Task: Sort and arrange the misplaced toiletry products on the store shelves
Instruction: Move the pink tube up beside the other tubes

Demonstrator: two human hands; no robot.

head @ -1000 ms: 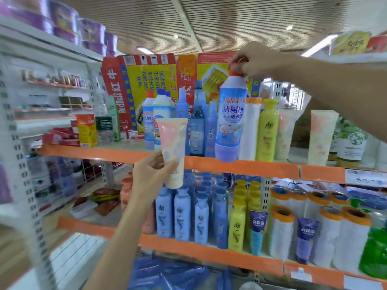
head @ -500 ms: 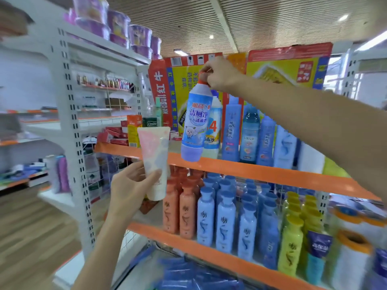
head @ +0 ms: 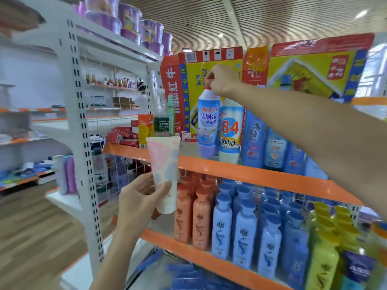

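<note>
Right hand (head: pixel 223 80) atop cleaner bottle (head: pixel 207 122)

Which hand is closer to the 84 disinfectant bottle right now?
Right. The right hand grips the toilet cleaner bottle beside the 84 disinfectant bottle; the left hand holds a pastel tube lower left.

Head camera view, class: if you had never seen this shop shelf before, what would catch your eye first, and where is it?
First, the right hand gripping a blue and white cleaner bottle by its red cap, at the front of the upper orange shelf beside the "84" bottle. Next, the left hand holding a pastel tube upright in front of the shelves. Behind stand big red and yellow boxes.
</note>
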